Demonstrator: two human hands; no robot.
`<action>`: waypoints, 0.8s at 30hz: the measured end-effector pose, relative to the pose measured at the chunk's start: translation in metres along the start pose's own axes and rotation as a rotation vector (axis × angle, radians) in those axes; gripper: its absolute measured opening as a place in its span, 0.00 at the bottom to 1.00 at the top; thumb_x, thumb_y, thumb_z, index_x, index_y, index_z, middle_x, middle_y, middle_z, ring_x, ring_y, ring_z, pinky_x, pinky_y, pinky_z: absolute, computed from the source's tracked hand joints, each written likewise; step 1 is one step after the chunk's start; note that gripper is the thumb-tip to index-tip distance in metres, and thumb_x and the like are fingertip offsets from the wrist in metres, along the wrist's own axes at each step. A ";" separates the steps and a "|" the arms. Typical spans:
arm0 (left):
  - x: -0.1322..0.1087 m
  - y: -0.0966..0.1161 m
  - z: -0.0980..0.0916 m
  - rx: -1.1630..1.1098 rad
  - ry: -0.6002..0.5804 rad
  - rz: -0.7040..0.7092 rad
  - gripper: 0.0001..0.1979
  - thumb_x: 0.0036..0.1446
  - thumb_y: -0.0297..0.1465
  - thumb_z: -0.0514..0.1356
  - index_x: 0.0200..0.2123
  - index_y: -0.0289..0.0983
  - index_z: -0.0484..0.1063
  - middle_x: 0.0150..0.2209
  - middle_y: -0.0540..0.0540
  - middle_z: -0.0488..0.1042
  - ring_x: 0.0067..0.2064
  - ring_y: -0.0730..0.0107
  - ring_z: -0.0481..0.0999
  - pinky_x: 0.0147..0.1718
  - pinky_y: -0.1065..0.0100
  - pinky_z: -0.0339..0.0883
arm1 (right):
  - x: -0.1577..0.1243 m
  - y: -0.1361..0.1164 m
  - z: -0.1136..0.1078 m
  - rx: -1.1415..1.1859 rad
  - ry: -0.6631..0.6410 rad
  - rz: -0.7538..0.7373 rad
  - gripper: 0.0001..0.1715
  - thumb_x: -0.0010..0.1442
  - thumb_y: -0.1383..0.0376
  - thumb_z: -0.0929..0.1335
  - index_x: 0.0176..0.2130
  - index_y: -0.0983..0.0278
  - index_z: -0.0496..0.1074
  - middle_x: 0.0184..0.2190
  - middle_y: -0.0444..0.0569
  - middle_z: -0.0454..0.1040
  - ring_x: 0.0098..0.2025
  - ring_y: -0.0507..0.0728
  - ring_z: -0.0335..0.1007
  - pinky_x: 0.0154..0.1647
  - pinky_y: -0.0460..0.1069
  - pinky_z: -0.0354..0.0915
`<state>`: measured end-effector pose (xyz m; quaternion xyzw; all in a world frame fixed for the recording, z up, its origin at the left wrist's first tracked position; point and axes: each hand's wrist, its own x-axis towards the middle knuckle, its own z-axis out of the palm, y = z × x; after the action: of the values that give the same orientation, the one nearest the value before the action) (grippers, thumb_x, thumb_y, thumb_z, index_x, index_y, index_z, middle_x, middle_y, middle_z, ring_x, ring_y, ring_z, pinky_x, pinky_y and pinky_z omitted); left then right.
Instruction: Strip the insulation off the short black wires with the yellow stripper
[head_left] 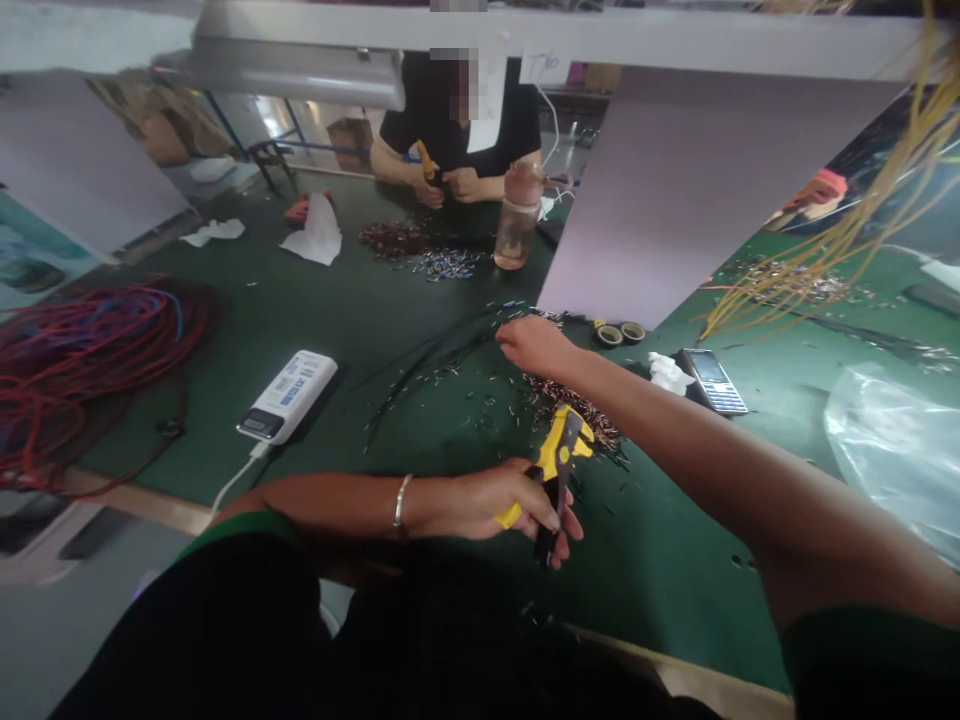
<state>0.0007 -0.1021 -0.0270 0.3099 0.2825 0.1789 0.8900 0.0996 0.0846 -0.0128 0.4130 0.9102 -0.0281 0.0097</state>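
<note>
My left hand (517,505), with a bangle on its wrist, is closed around the handles of a yellow and black wire stripper (559,455). The tool's jaws point up and away from me, over the green table. Farther forward, my right hand (534,345) is closed beside a bundle of thin black wires (442,350) with bare ends. Its fingertips are turned away, so whatever they hold is hidden. Between the two hands lies a heap of short stripped wire pieces (574,405), partly covered by my right forearm and the tool.
A white power bank (289,395) with a cable lies left, by coiled red wires (105,360). Across the table, a co-worker (465,130) holds a yellow-handled tool near a bottle (517,220). Tape rolls (621,334), a phone (714,380) and a plastic bag (892,450) lie right.
</note>
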 end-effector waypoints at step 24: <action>-0.002 -0.004 0.006 0.042 0.022 -0.085 0.11 0.33 0.24 0.61 0.27 0.35 0.68 0.26 0.46 0.78 0.23 0.67 0.77 0.23 0.68 0.56 | 0.039 -0.042 0.012 -0.268 0.113 -0.294 0.13 0.64 0.74 0.63 0.38 0.73 0.78 0.38 0.65 0.78 0.44 0.65 0.72 0.39 0.55 0.60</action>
<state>0.0034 -0.1089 -0.0247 0.3141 0.3089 0.1384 0.8870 0.0421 0.0856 -0.0246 0.2716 0.9555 0.1151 0.0093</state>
